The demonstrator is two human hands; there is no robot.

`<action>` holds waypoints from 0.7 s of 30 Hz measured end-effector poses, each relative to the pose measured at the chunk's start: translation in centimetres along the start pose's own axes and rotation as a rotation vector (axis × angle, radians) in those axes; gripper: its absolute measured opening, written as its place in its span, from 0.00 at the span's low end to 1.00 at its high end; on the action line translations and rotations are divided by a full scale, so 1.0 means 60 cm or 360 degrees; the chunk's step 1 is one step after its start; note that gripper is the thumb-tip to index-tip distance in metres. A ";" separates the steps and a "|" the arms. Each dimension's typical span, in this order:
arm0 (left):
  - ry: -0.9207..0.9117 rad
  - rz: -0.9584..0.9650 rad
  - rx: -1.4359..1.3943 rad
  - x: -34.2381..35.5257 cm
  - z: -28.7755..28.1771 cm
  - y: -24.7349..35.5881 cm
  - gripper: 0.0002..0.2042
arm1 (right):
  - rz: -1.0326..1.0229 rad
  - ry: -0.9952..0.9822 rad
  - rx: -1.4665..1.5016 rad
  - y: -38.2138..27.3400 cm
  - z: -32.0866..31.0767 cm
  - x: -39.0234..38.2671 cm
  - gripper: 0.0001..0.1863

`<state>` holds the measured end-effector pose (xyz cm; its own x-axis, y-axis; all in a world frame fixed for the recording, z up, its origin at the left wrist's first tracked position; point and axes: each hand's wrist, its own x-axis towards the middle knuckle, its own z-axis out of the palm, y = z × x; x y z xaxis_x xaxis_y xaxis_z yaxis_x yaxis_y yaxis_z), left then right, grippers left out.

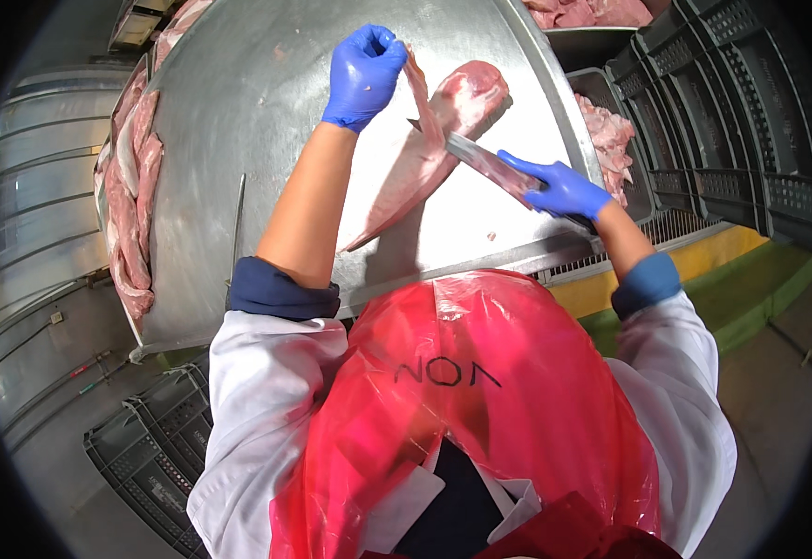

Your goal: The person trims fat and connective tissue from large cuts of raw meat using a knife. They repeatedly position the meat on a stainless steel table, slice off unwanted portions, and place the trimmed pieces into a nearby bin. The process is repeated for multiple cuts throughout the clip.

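A long, tapered piece of raw meat [424, 168] lies slantwise on the steel table [275, 121], its thick end away from me and its thin tip toward me. My left hand [366, 76], in a blue glove, pinches a strip of meat [419, 88] and holds it raised off the piece. In my gloved right hand [559, 191] is a knife [488, 168], gripped by its handle. Its blade lies across the meat, under the raised strip, with the tip showing on the left side. My left fingers partly hide the strip's upper end.
Long meat pieces [131, 186] are heaped past the table's left edge. To the right, a dark bin holds pale trimmings [606, 140], beside stacked black crates [723, 112]. A thin metal rod [238, 224] lies near the table's left front. Another black crate [150, 456] is at the lower left.
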<state>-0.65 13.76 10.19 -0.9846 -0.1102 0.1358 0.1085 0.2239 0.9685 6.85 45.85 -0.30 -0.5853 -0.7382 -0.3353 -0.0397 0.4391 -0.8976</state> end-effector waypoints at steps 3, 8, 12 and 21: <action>-0.0029 0.0067 0.0012 -0.003 0.010 0.027 0.05 | 0.0032 0.0125 -0.0357 -0.063 0.031 0.099 0.38; 0.0091 0.0079 0.0181 -0.014 -0.049 0.039 0.04 | -0.0162 0.0031 -0.0169 -0.005 0.043 0.023 0.34; 0.0086 0.0122 -0.0023 -0.028 -0.070 0.052 0.03 | 0.0055 -0.0040 -0.0331 -0.039 0.047 0.041 0.33; 0.0544 0.0010 -0.0048 -0.155 -0.304 0.042 0.04 | -0.0134 -0.0238 -0.0418 -0.006 0.089 -0.094 0.34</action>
<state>11.29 -2.33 15.15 -0.8816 -0.4280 0.1991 0.1237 0.1975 0.9725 14.46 47.12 0.37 -0.4465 -0.8361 -0.3188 -0.3024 0.4763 -0.8257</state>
